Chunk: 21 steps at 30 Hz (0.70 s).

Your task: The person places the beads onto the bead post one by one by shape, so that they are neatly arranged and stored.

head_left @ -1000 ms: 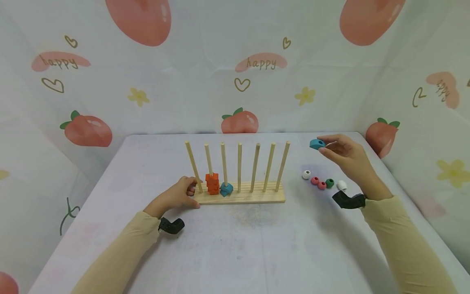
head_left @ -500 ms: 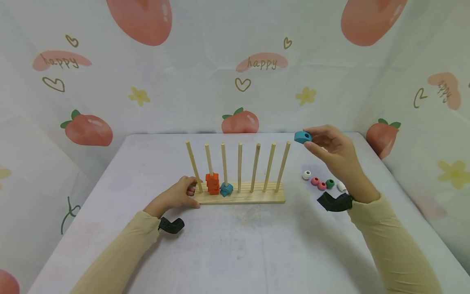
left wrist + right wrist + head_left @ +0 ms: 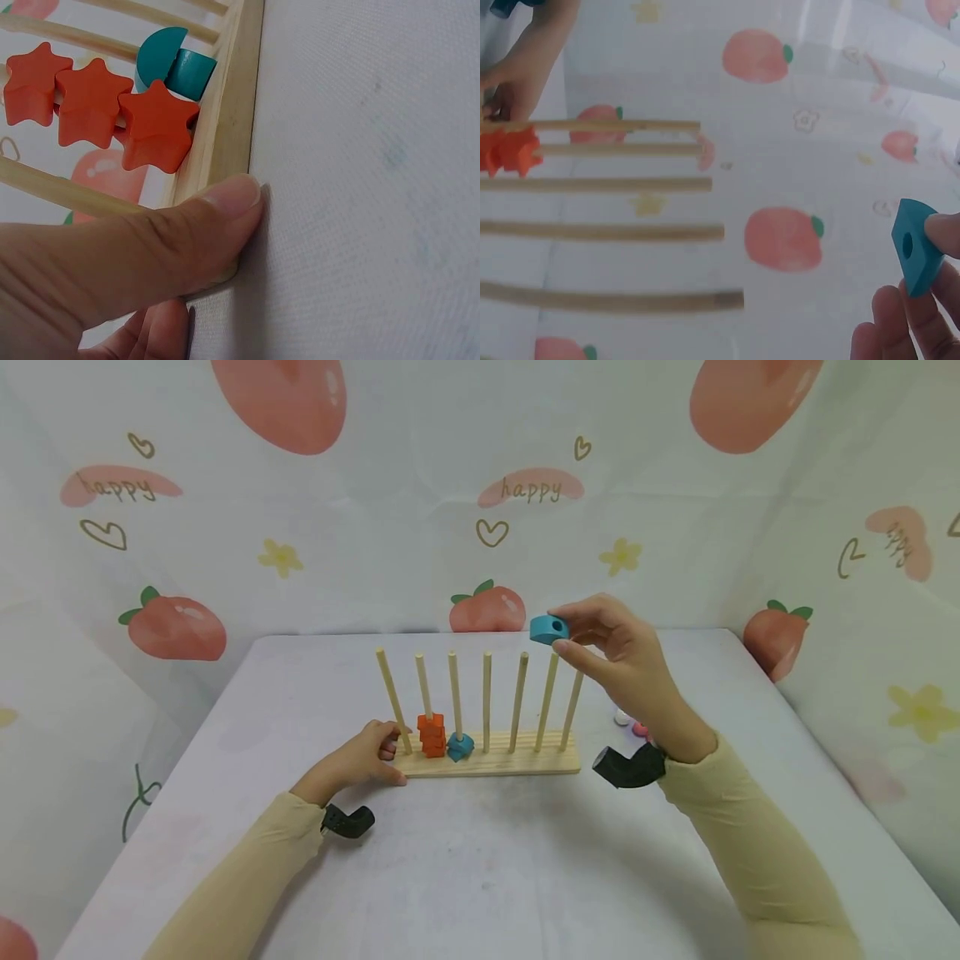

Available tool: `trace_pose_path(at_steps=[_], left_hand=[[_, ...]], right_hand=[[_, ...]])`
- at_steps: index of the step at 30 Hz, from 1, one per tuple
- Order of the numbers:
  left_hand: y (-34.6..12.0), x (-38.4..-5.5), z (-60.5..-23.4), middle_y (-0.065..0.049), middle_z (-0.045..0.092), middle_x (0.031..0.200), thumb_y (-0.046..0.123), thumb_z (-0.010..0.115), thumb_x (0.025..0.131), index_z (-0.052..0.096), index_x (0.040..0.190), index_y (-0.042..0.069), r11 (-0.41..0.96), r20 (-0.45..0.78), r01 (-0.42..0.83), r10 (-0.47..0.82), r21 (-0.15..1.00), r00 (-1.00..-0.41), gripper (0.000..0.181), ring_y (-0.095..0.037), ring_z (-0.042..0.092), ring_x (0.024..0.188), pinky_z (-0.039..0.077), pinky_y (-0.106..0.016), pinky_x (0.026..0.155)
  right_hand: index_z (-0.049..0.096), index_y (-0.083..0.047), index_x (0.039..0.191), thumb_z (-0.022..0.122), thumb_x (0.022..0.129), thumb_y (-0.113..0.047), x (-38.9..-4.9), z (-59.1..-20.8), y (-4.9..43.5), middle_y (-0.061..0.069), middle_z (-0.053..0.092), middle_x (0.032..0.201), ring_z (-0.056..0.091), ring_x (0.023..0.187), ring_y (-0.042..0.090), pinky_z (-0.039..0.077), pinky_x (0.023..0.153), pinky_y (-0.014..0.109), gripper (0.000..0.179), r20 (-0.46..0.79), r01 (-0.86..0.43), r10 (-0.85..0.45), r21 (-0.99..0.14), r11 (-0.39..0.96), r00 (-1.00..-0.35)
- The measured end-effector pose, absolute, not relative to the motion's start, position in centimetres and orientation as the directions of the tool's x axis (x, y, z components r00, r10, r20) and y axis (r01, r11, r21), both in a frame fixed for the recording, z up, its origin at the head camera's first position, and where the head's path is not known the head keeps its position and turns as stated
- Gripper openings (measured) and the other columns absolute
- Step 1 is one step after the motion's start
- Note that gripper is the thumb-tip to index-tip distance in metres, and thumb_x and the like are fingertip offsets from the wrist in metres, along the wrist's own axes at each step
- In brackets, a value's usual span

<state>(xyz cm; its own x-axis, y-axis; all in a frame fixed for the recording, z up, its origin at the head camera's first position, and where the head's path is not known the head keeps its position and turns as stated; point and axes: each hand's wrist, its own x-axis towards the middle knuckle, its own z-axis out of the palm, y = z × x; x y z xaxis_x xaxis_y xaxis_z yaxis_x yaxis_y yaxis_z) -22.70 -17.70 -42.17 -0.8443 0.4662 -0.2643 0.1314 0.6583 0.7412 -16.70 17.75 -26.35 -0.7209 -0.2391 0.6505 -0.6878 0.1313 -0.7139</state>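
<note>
A wooden peg board (image 3: pixel 525 764) with several upright pegs stands mid-table. My left hand (image 3: pixel 363 756) grips its left end, thumb (image 3: pixel 229 199) along the front edge and fingers behind. Three red star beads (image 3: pixel 94 101) are stacked on the second peg from the left. At the foot of the third sit two blue half-round beads (image 3: pixel 191 73), turned across each other. Another blue half-round bead (image 3: pixel 915 247), with a hole through it, is pinched between thumb and fingers of my right hand (image 3: pixel 618 647). In the head view it is raised above the peg tops, toward the right pegs.
Right of the board, a white bead (image 3: pixel 622 717) and a pink bead (image 3: pixel 640 729) lie on the table (image 3: pixel 465 860), partly behind my right arm. A fabric backdrop (image 3: pixel 375 527) with peach prints rises behind the table and along both sides.
My right hand has carried the blue half-round bead left and slightly up, from over the loose beads to above the right pegs. My left hand has stayed on the board's end.
</note>
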Motion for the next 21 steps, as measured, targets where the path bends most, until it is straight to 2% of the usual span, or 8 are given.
trace_pose_path(at_steps=[8, 15, 21], left_hand=[[-17.7, -22.7, -42.2, -0.015, 0.039, 0.109, 0.006, 0.085, 0.07, 0.049, 0.131, -0.002, 0.661, -0.269, 0.122, 0.457, 0.74, -0.848, 0.071, -0.025, 0.043, 0.098, 0.041, -0.035, 0.086], [-17.7, -22.6, -42.1, -0.015, 0.039, 0.107, 0.007, 0.085, 0.07, 0.049, 0.129, -0.003, 0.661, -0.267, 0.127, 0.461, 0.739, -0.846, 0.07, -0.025, 0.043, 0.097, 0.041, -0.034, 0.084], [-17.7, -22.6, -42.2, -0.014, 0.039, 0.105, 0.006, 0.085, 0.069, 0.05, 0.129, -0.003, 0.645, -0.24, 0.156, 0.482, 0.748, -0.843, 0.07, -0.024, 0.042, 0.095, 0.041, -0.03, 0.081]], right_hand=[[0.061, 0.008, 0.112, 0.067, 0.084, 0.009, -17.4, -25.5, 14.9, 0.0, 0.06, 0.105, 0.059, 0.095, 0.018, 0.052, 0.082, 0.026, 0.029, 0.667, -0.719, -0.303, -0.687, 0.103, -0.68], [0.061, 0.005, 0.114, 0.066, 0.086, 0.006, -18.5, -25.2, 13.0, 0.006, 0.06, 0.107, 0.059, 0.093, 0.018, 0.051, 0.085, 0.029, 0.028, 0.63, -0.692, -0.333, -0.714, 0.109, -0.702], [0.061, 0.0, 0.115, 0.067, 0.089, -0.001, -19.8, -25.3, 11.9, 0.009, 0.06, 0.113, 0.06, 0.094, 0.017, 0.052, 0.086, 0.031, 0.027, 0.584, -0.67, -0.371, -0.723, 0.166, -0.722]])
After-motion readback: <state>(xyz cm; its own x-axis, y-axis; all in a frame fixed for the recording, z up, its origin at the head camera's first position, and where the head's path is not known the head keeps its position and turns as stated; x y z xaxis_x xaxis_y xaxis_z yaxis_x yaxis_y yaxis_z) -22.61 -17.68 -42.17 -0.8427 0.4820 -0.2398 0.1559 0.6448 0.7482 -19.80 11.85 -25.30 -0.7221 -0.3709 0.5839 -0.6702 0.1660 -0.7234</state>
